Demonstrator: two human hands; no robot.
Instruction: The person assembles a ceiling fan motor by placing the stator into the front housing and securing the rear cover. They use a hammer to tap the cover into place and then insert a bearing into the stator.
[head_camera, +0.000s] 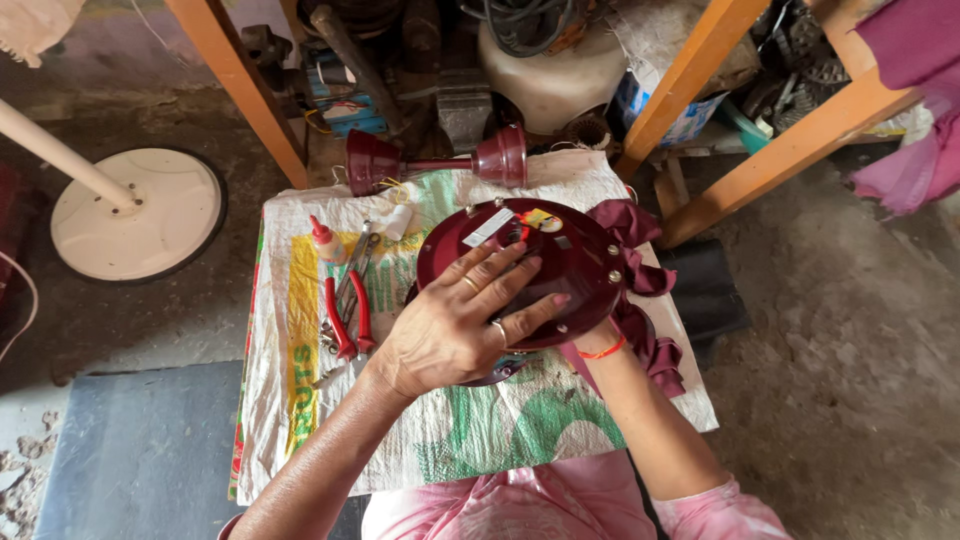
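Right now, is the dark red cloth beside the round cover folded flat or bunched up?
Bunched up. The dark red cloth lies crumpled in twisted folds along the right edge of the round maroon cover, nowhere flat.

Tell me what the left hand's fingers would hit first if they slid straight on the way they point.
Probably the maroon cloth at the far rim of the maroon disc; the left hand lies flat, fingers pointing up-right.
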